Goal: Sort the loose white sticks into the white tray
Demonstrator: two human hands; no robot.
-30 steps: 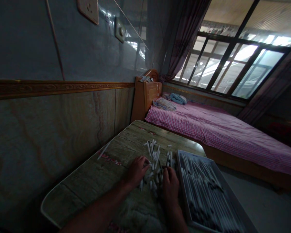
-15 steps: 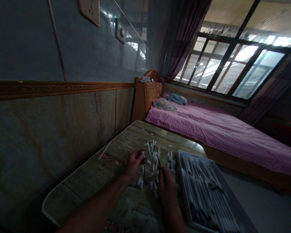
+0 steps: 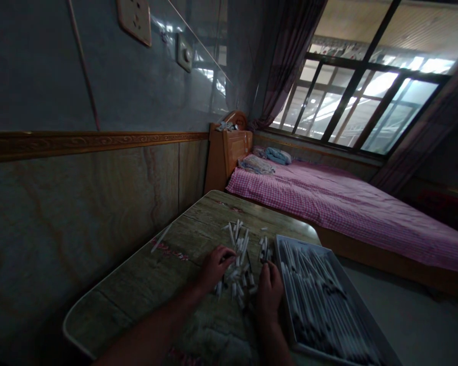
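Several short white sticks (image 3: 245, 245) lie scattered in the middle of the table (image 3: 137, 284), some with dark parts. At the left side of this pile is my left hand (image 3: 218, 262), its fingers curled and closed near the white pieces; what they hold is too small to name. My right hand (image 3: 269, 287) is beside the tray's left edge, fingers pressed together at the lower end of a small group of white pieces (image 3: 265, 246). Whatever it pinches is hidden. Many long white sticks with dark ends fill the tray (image 3: 281, 264) to the right.
One long white stick (image 3: 161, 237) lies near the table's left edge, beside the tiled wall (image 3: 145, 188). Beyond the table stands a bed (image 3: 309, 195) with a pink checked cover and a wooden headboard (image 3: 234, 147), below a window.
My left hand has moved slightly down and toward the pile. My right hand has shifted right, away from the pile's middle, to the small group near the tray. The view has shifted a little.
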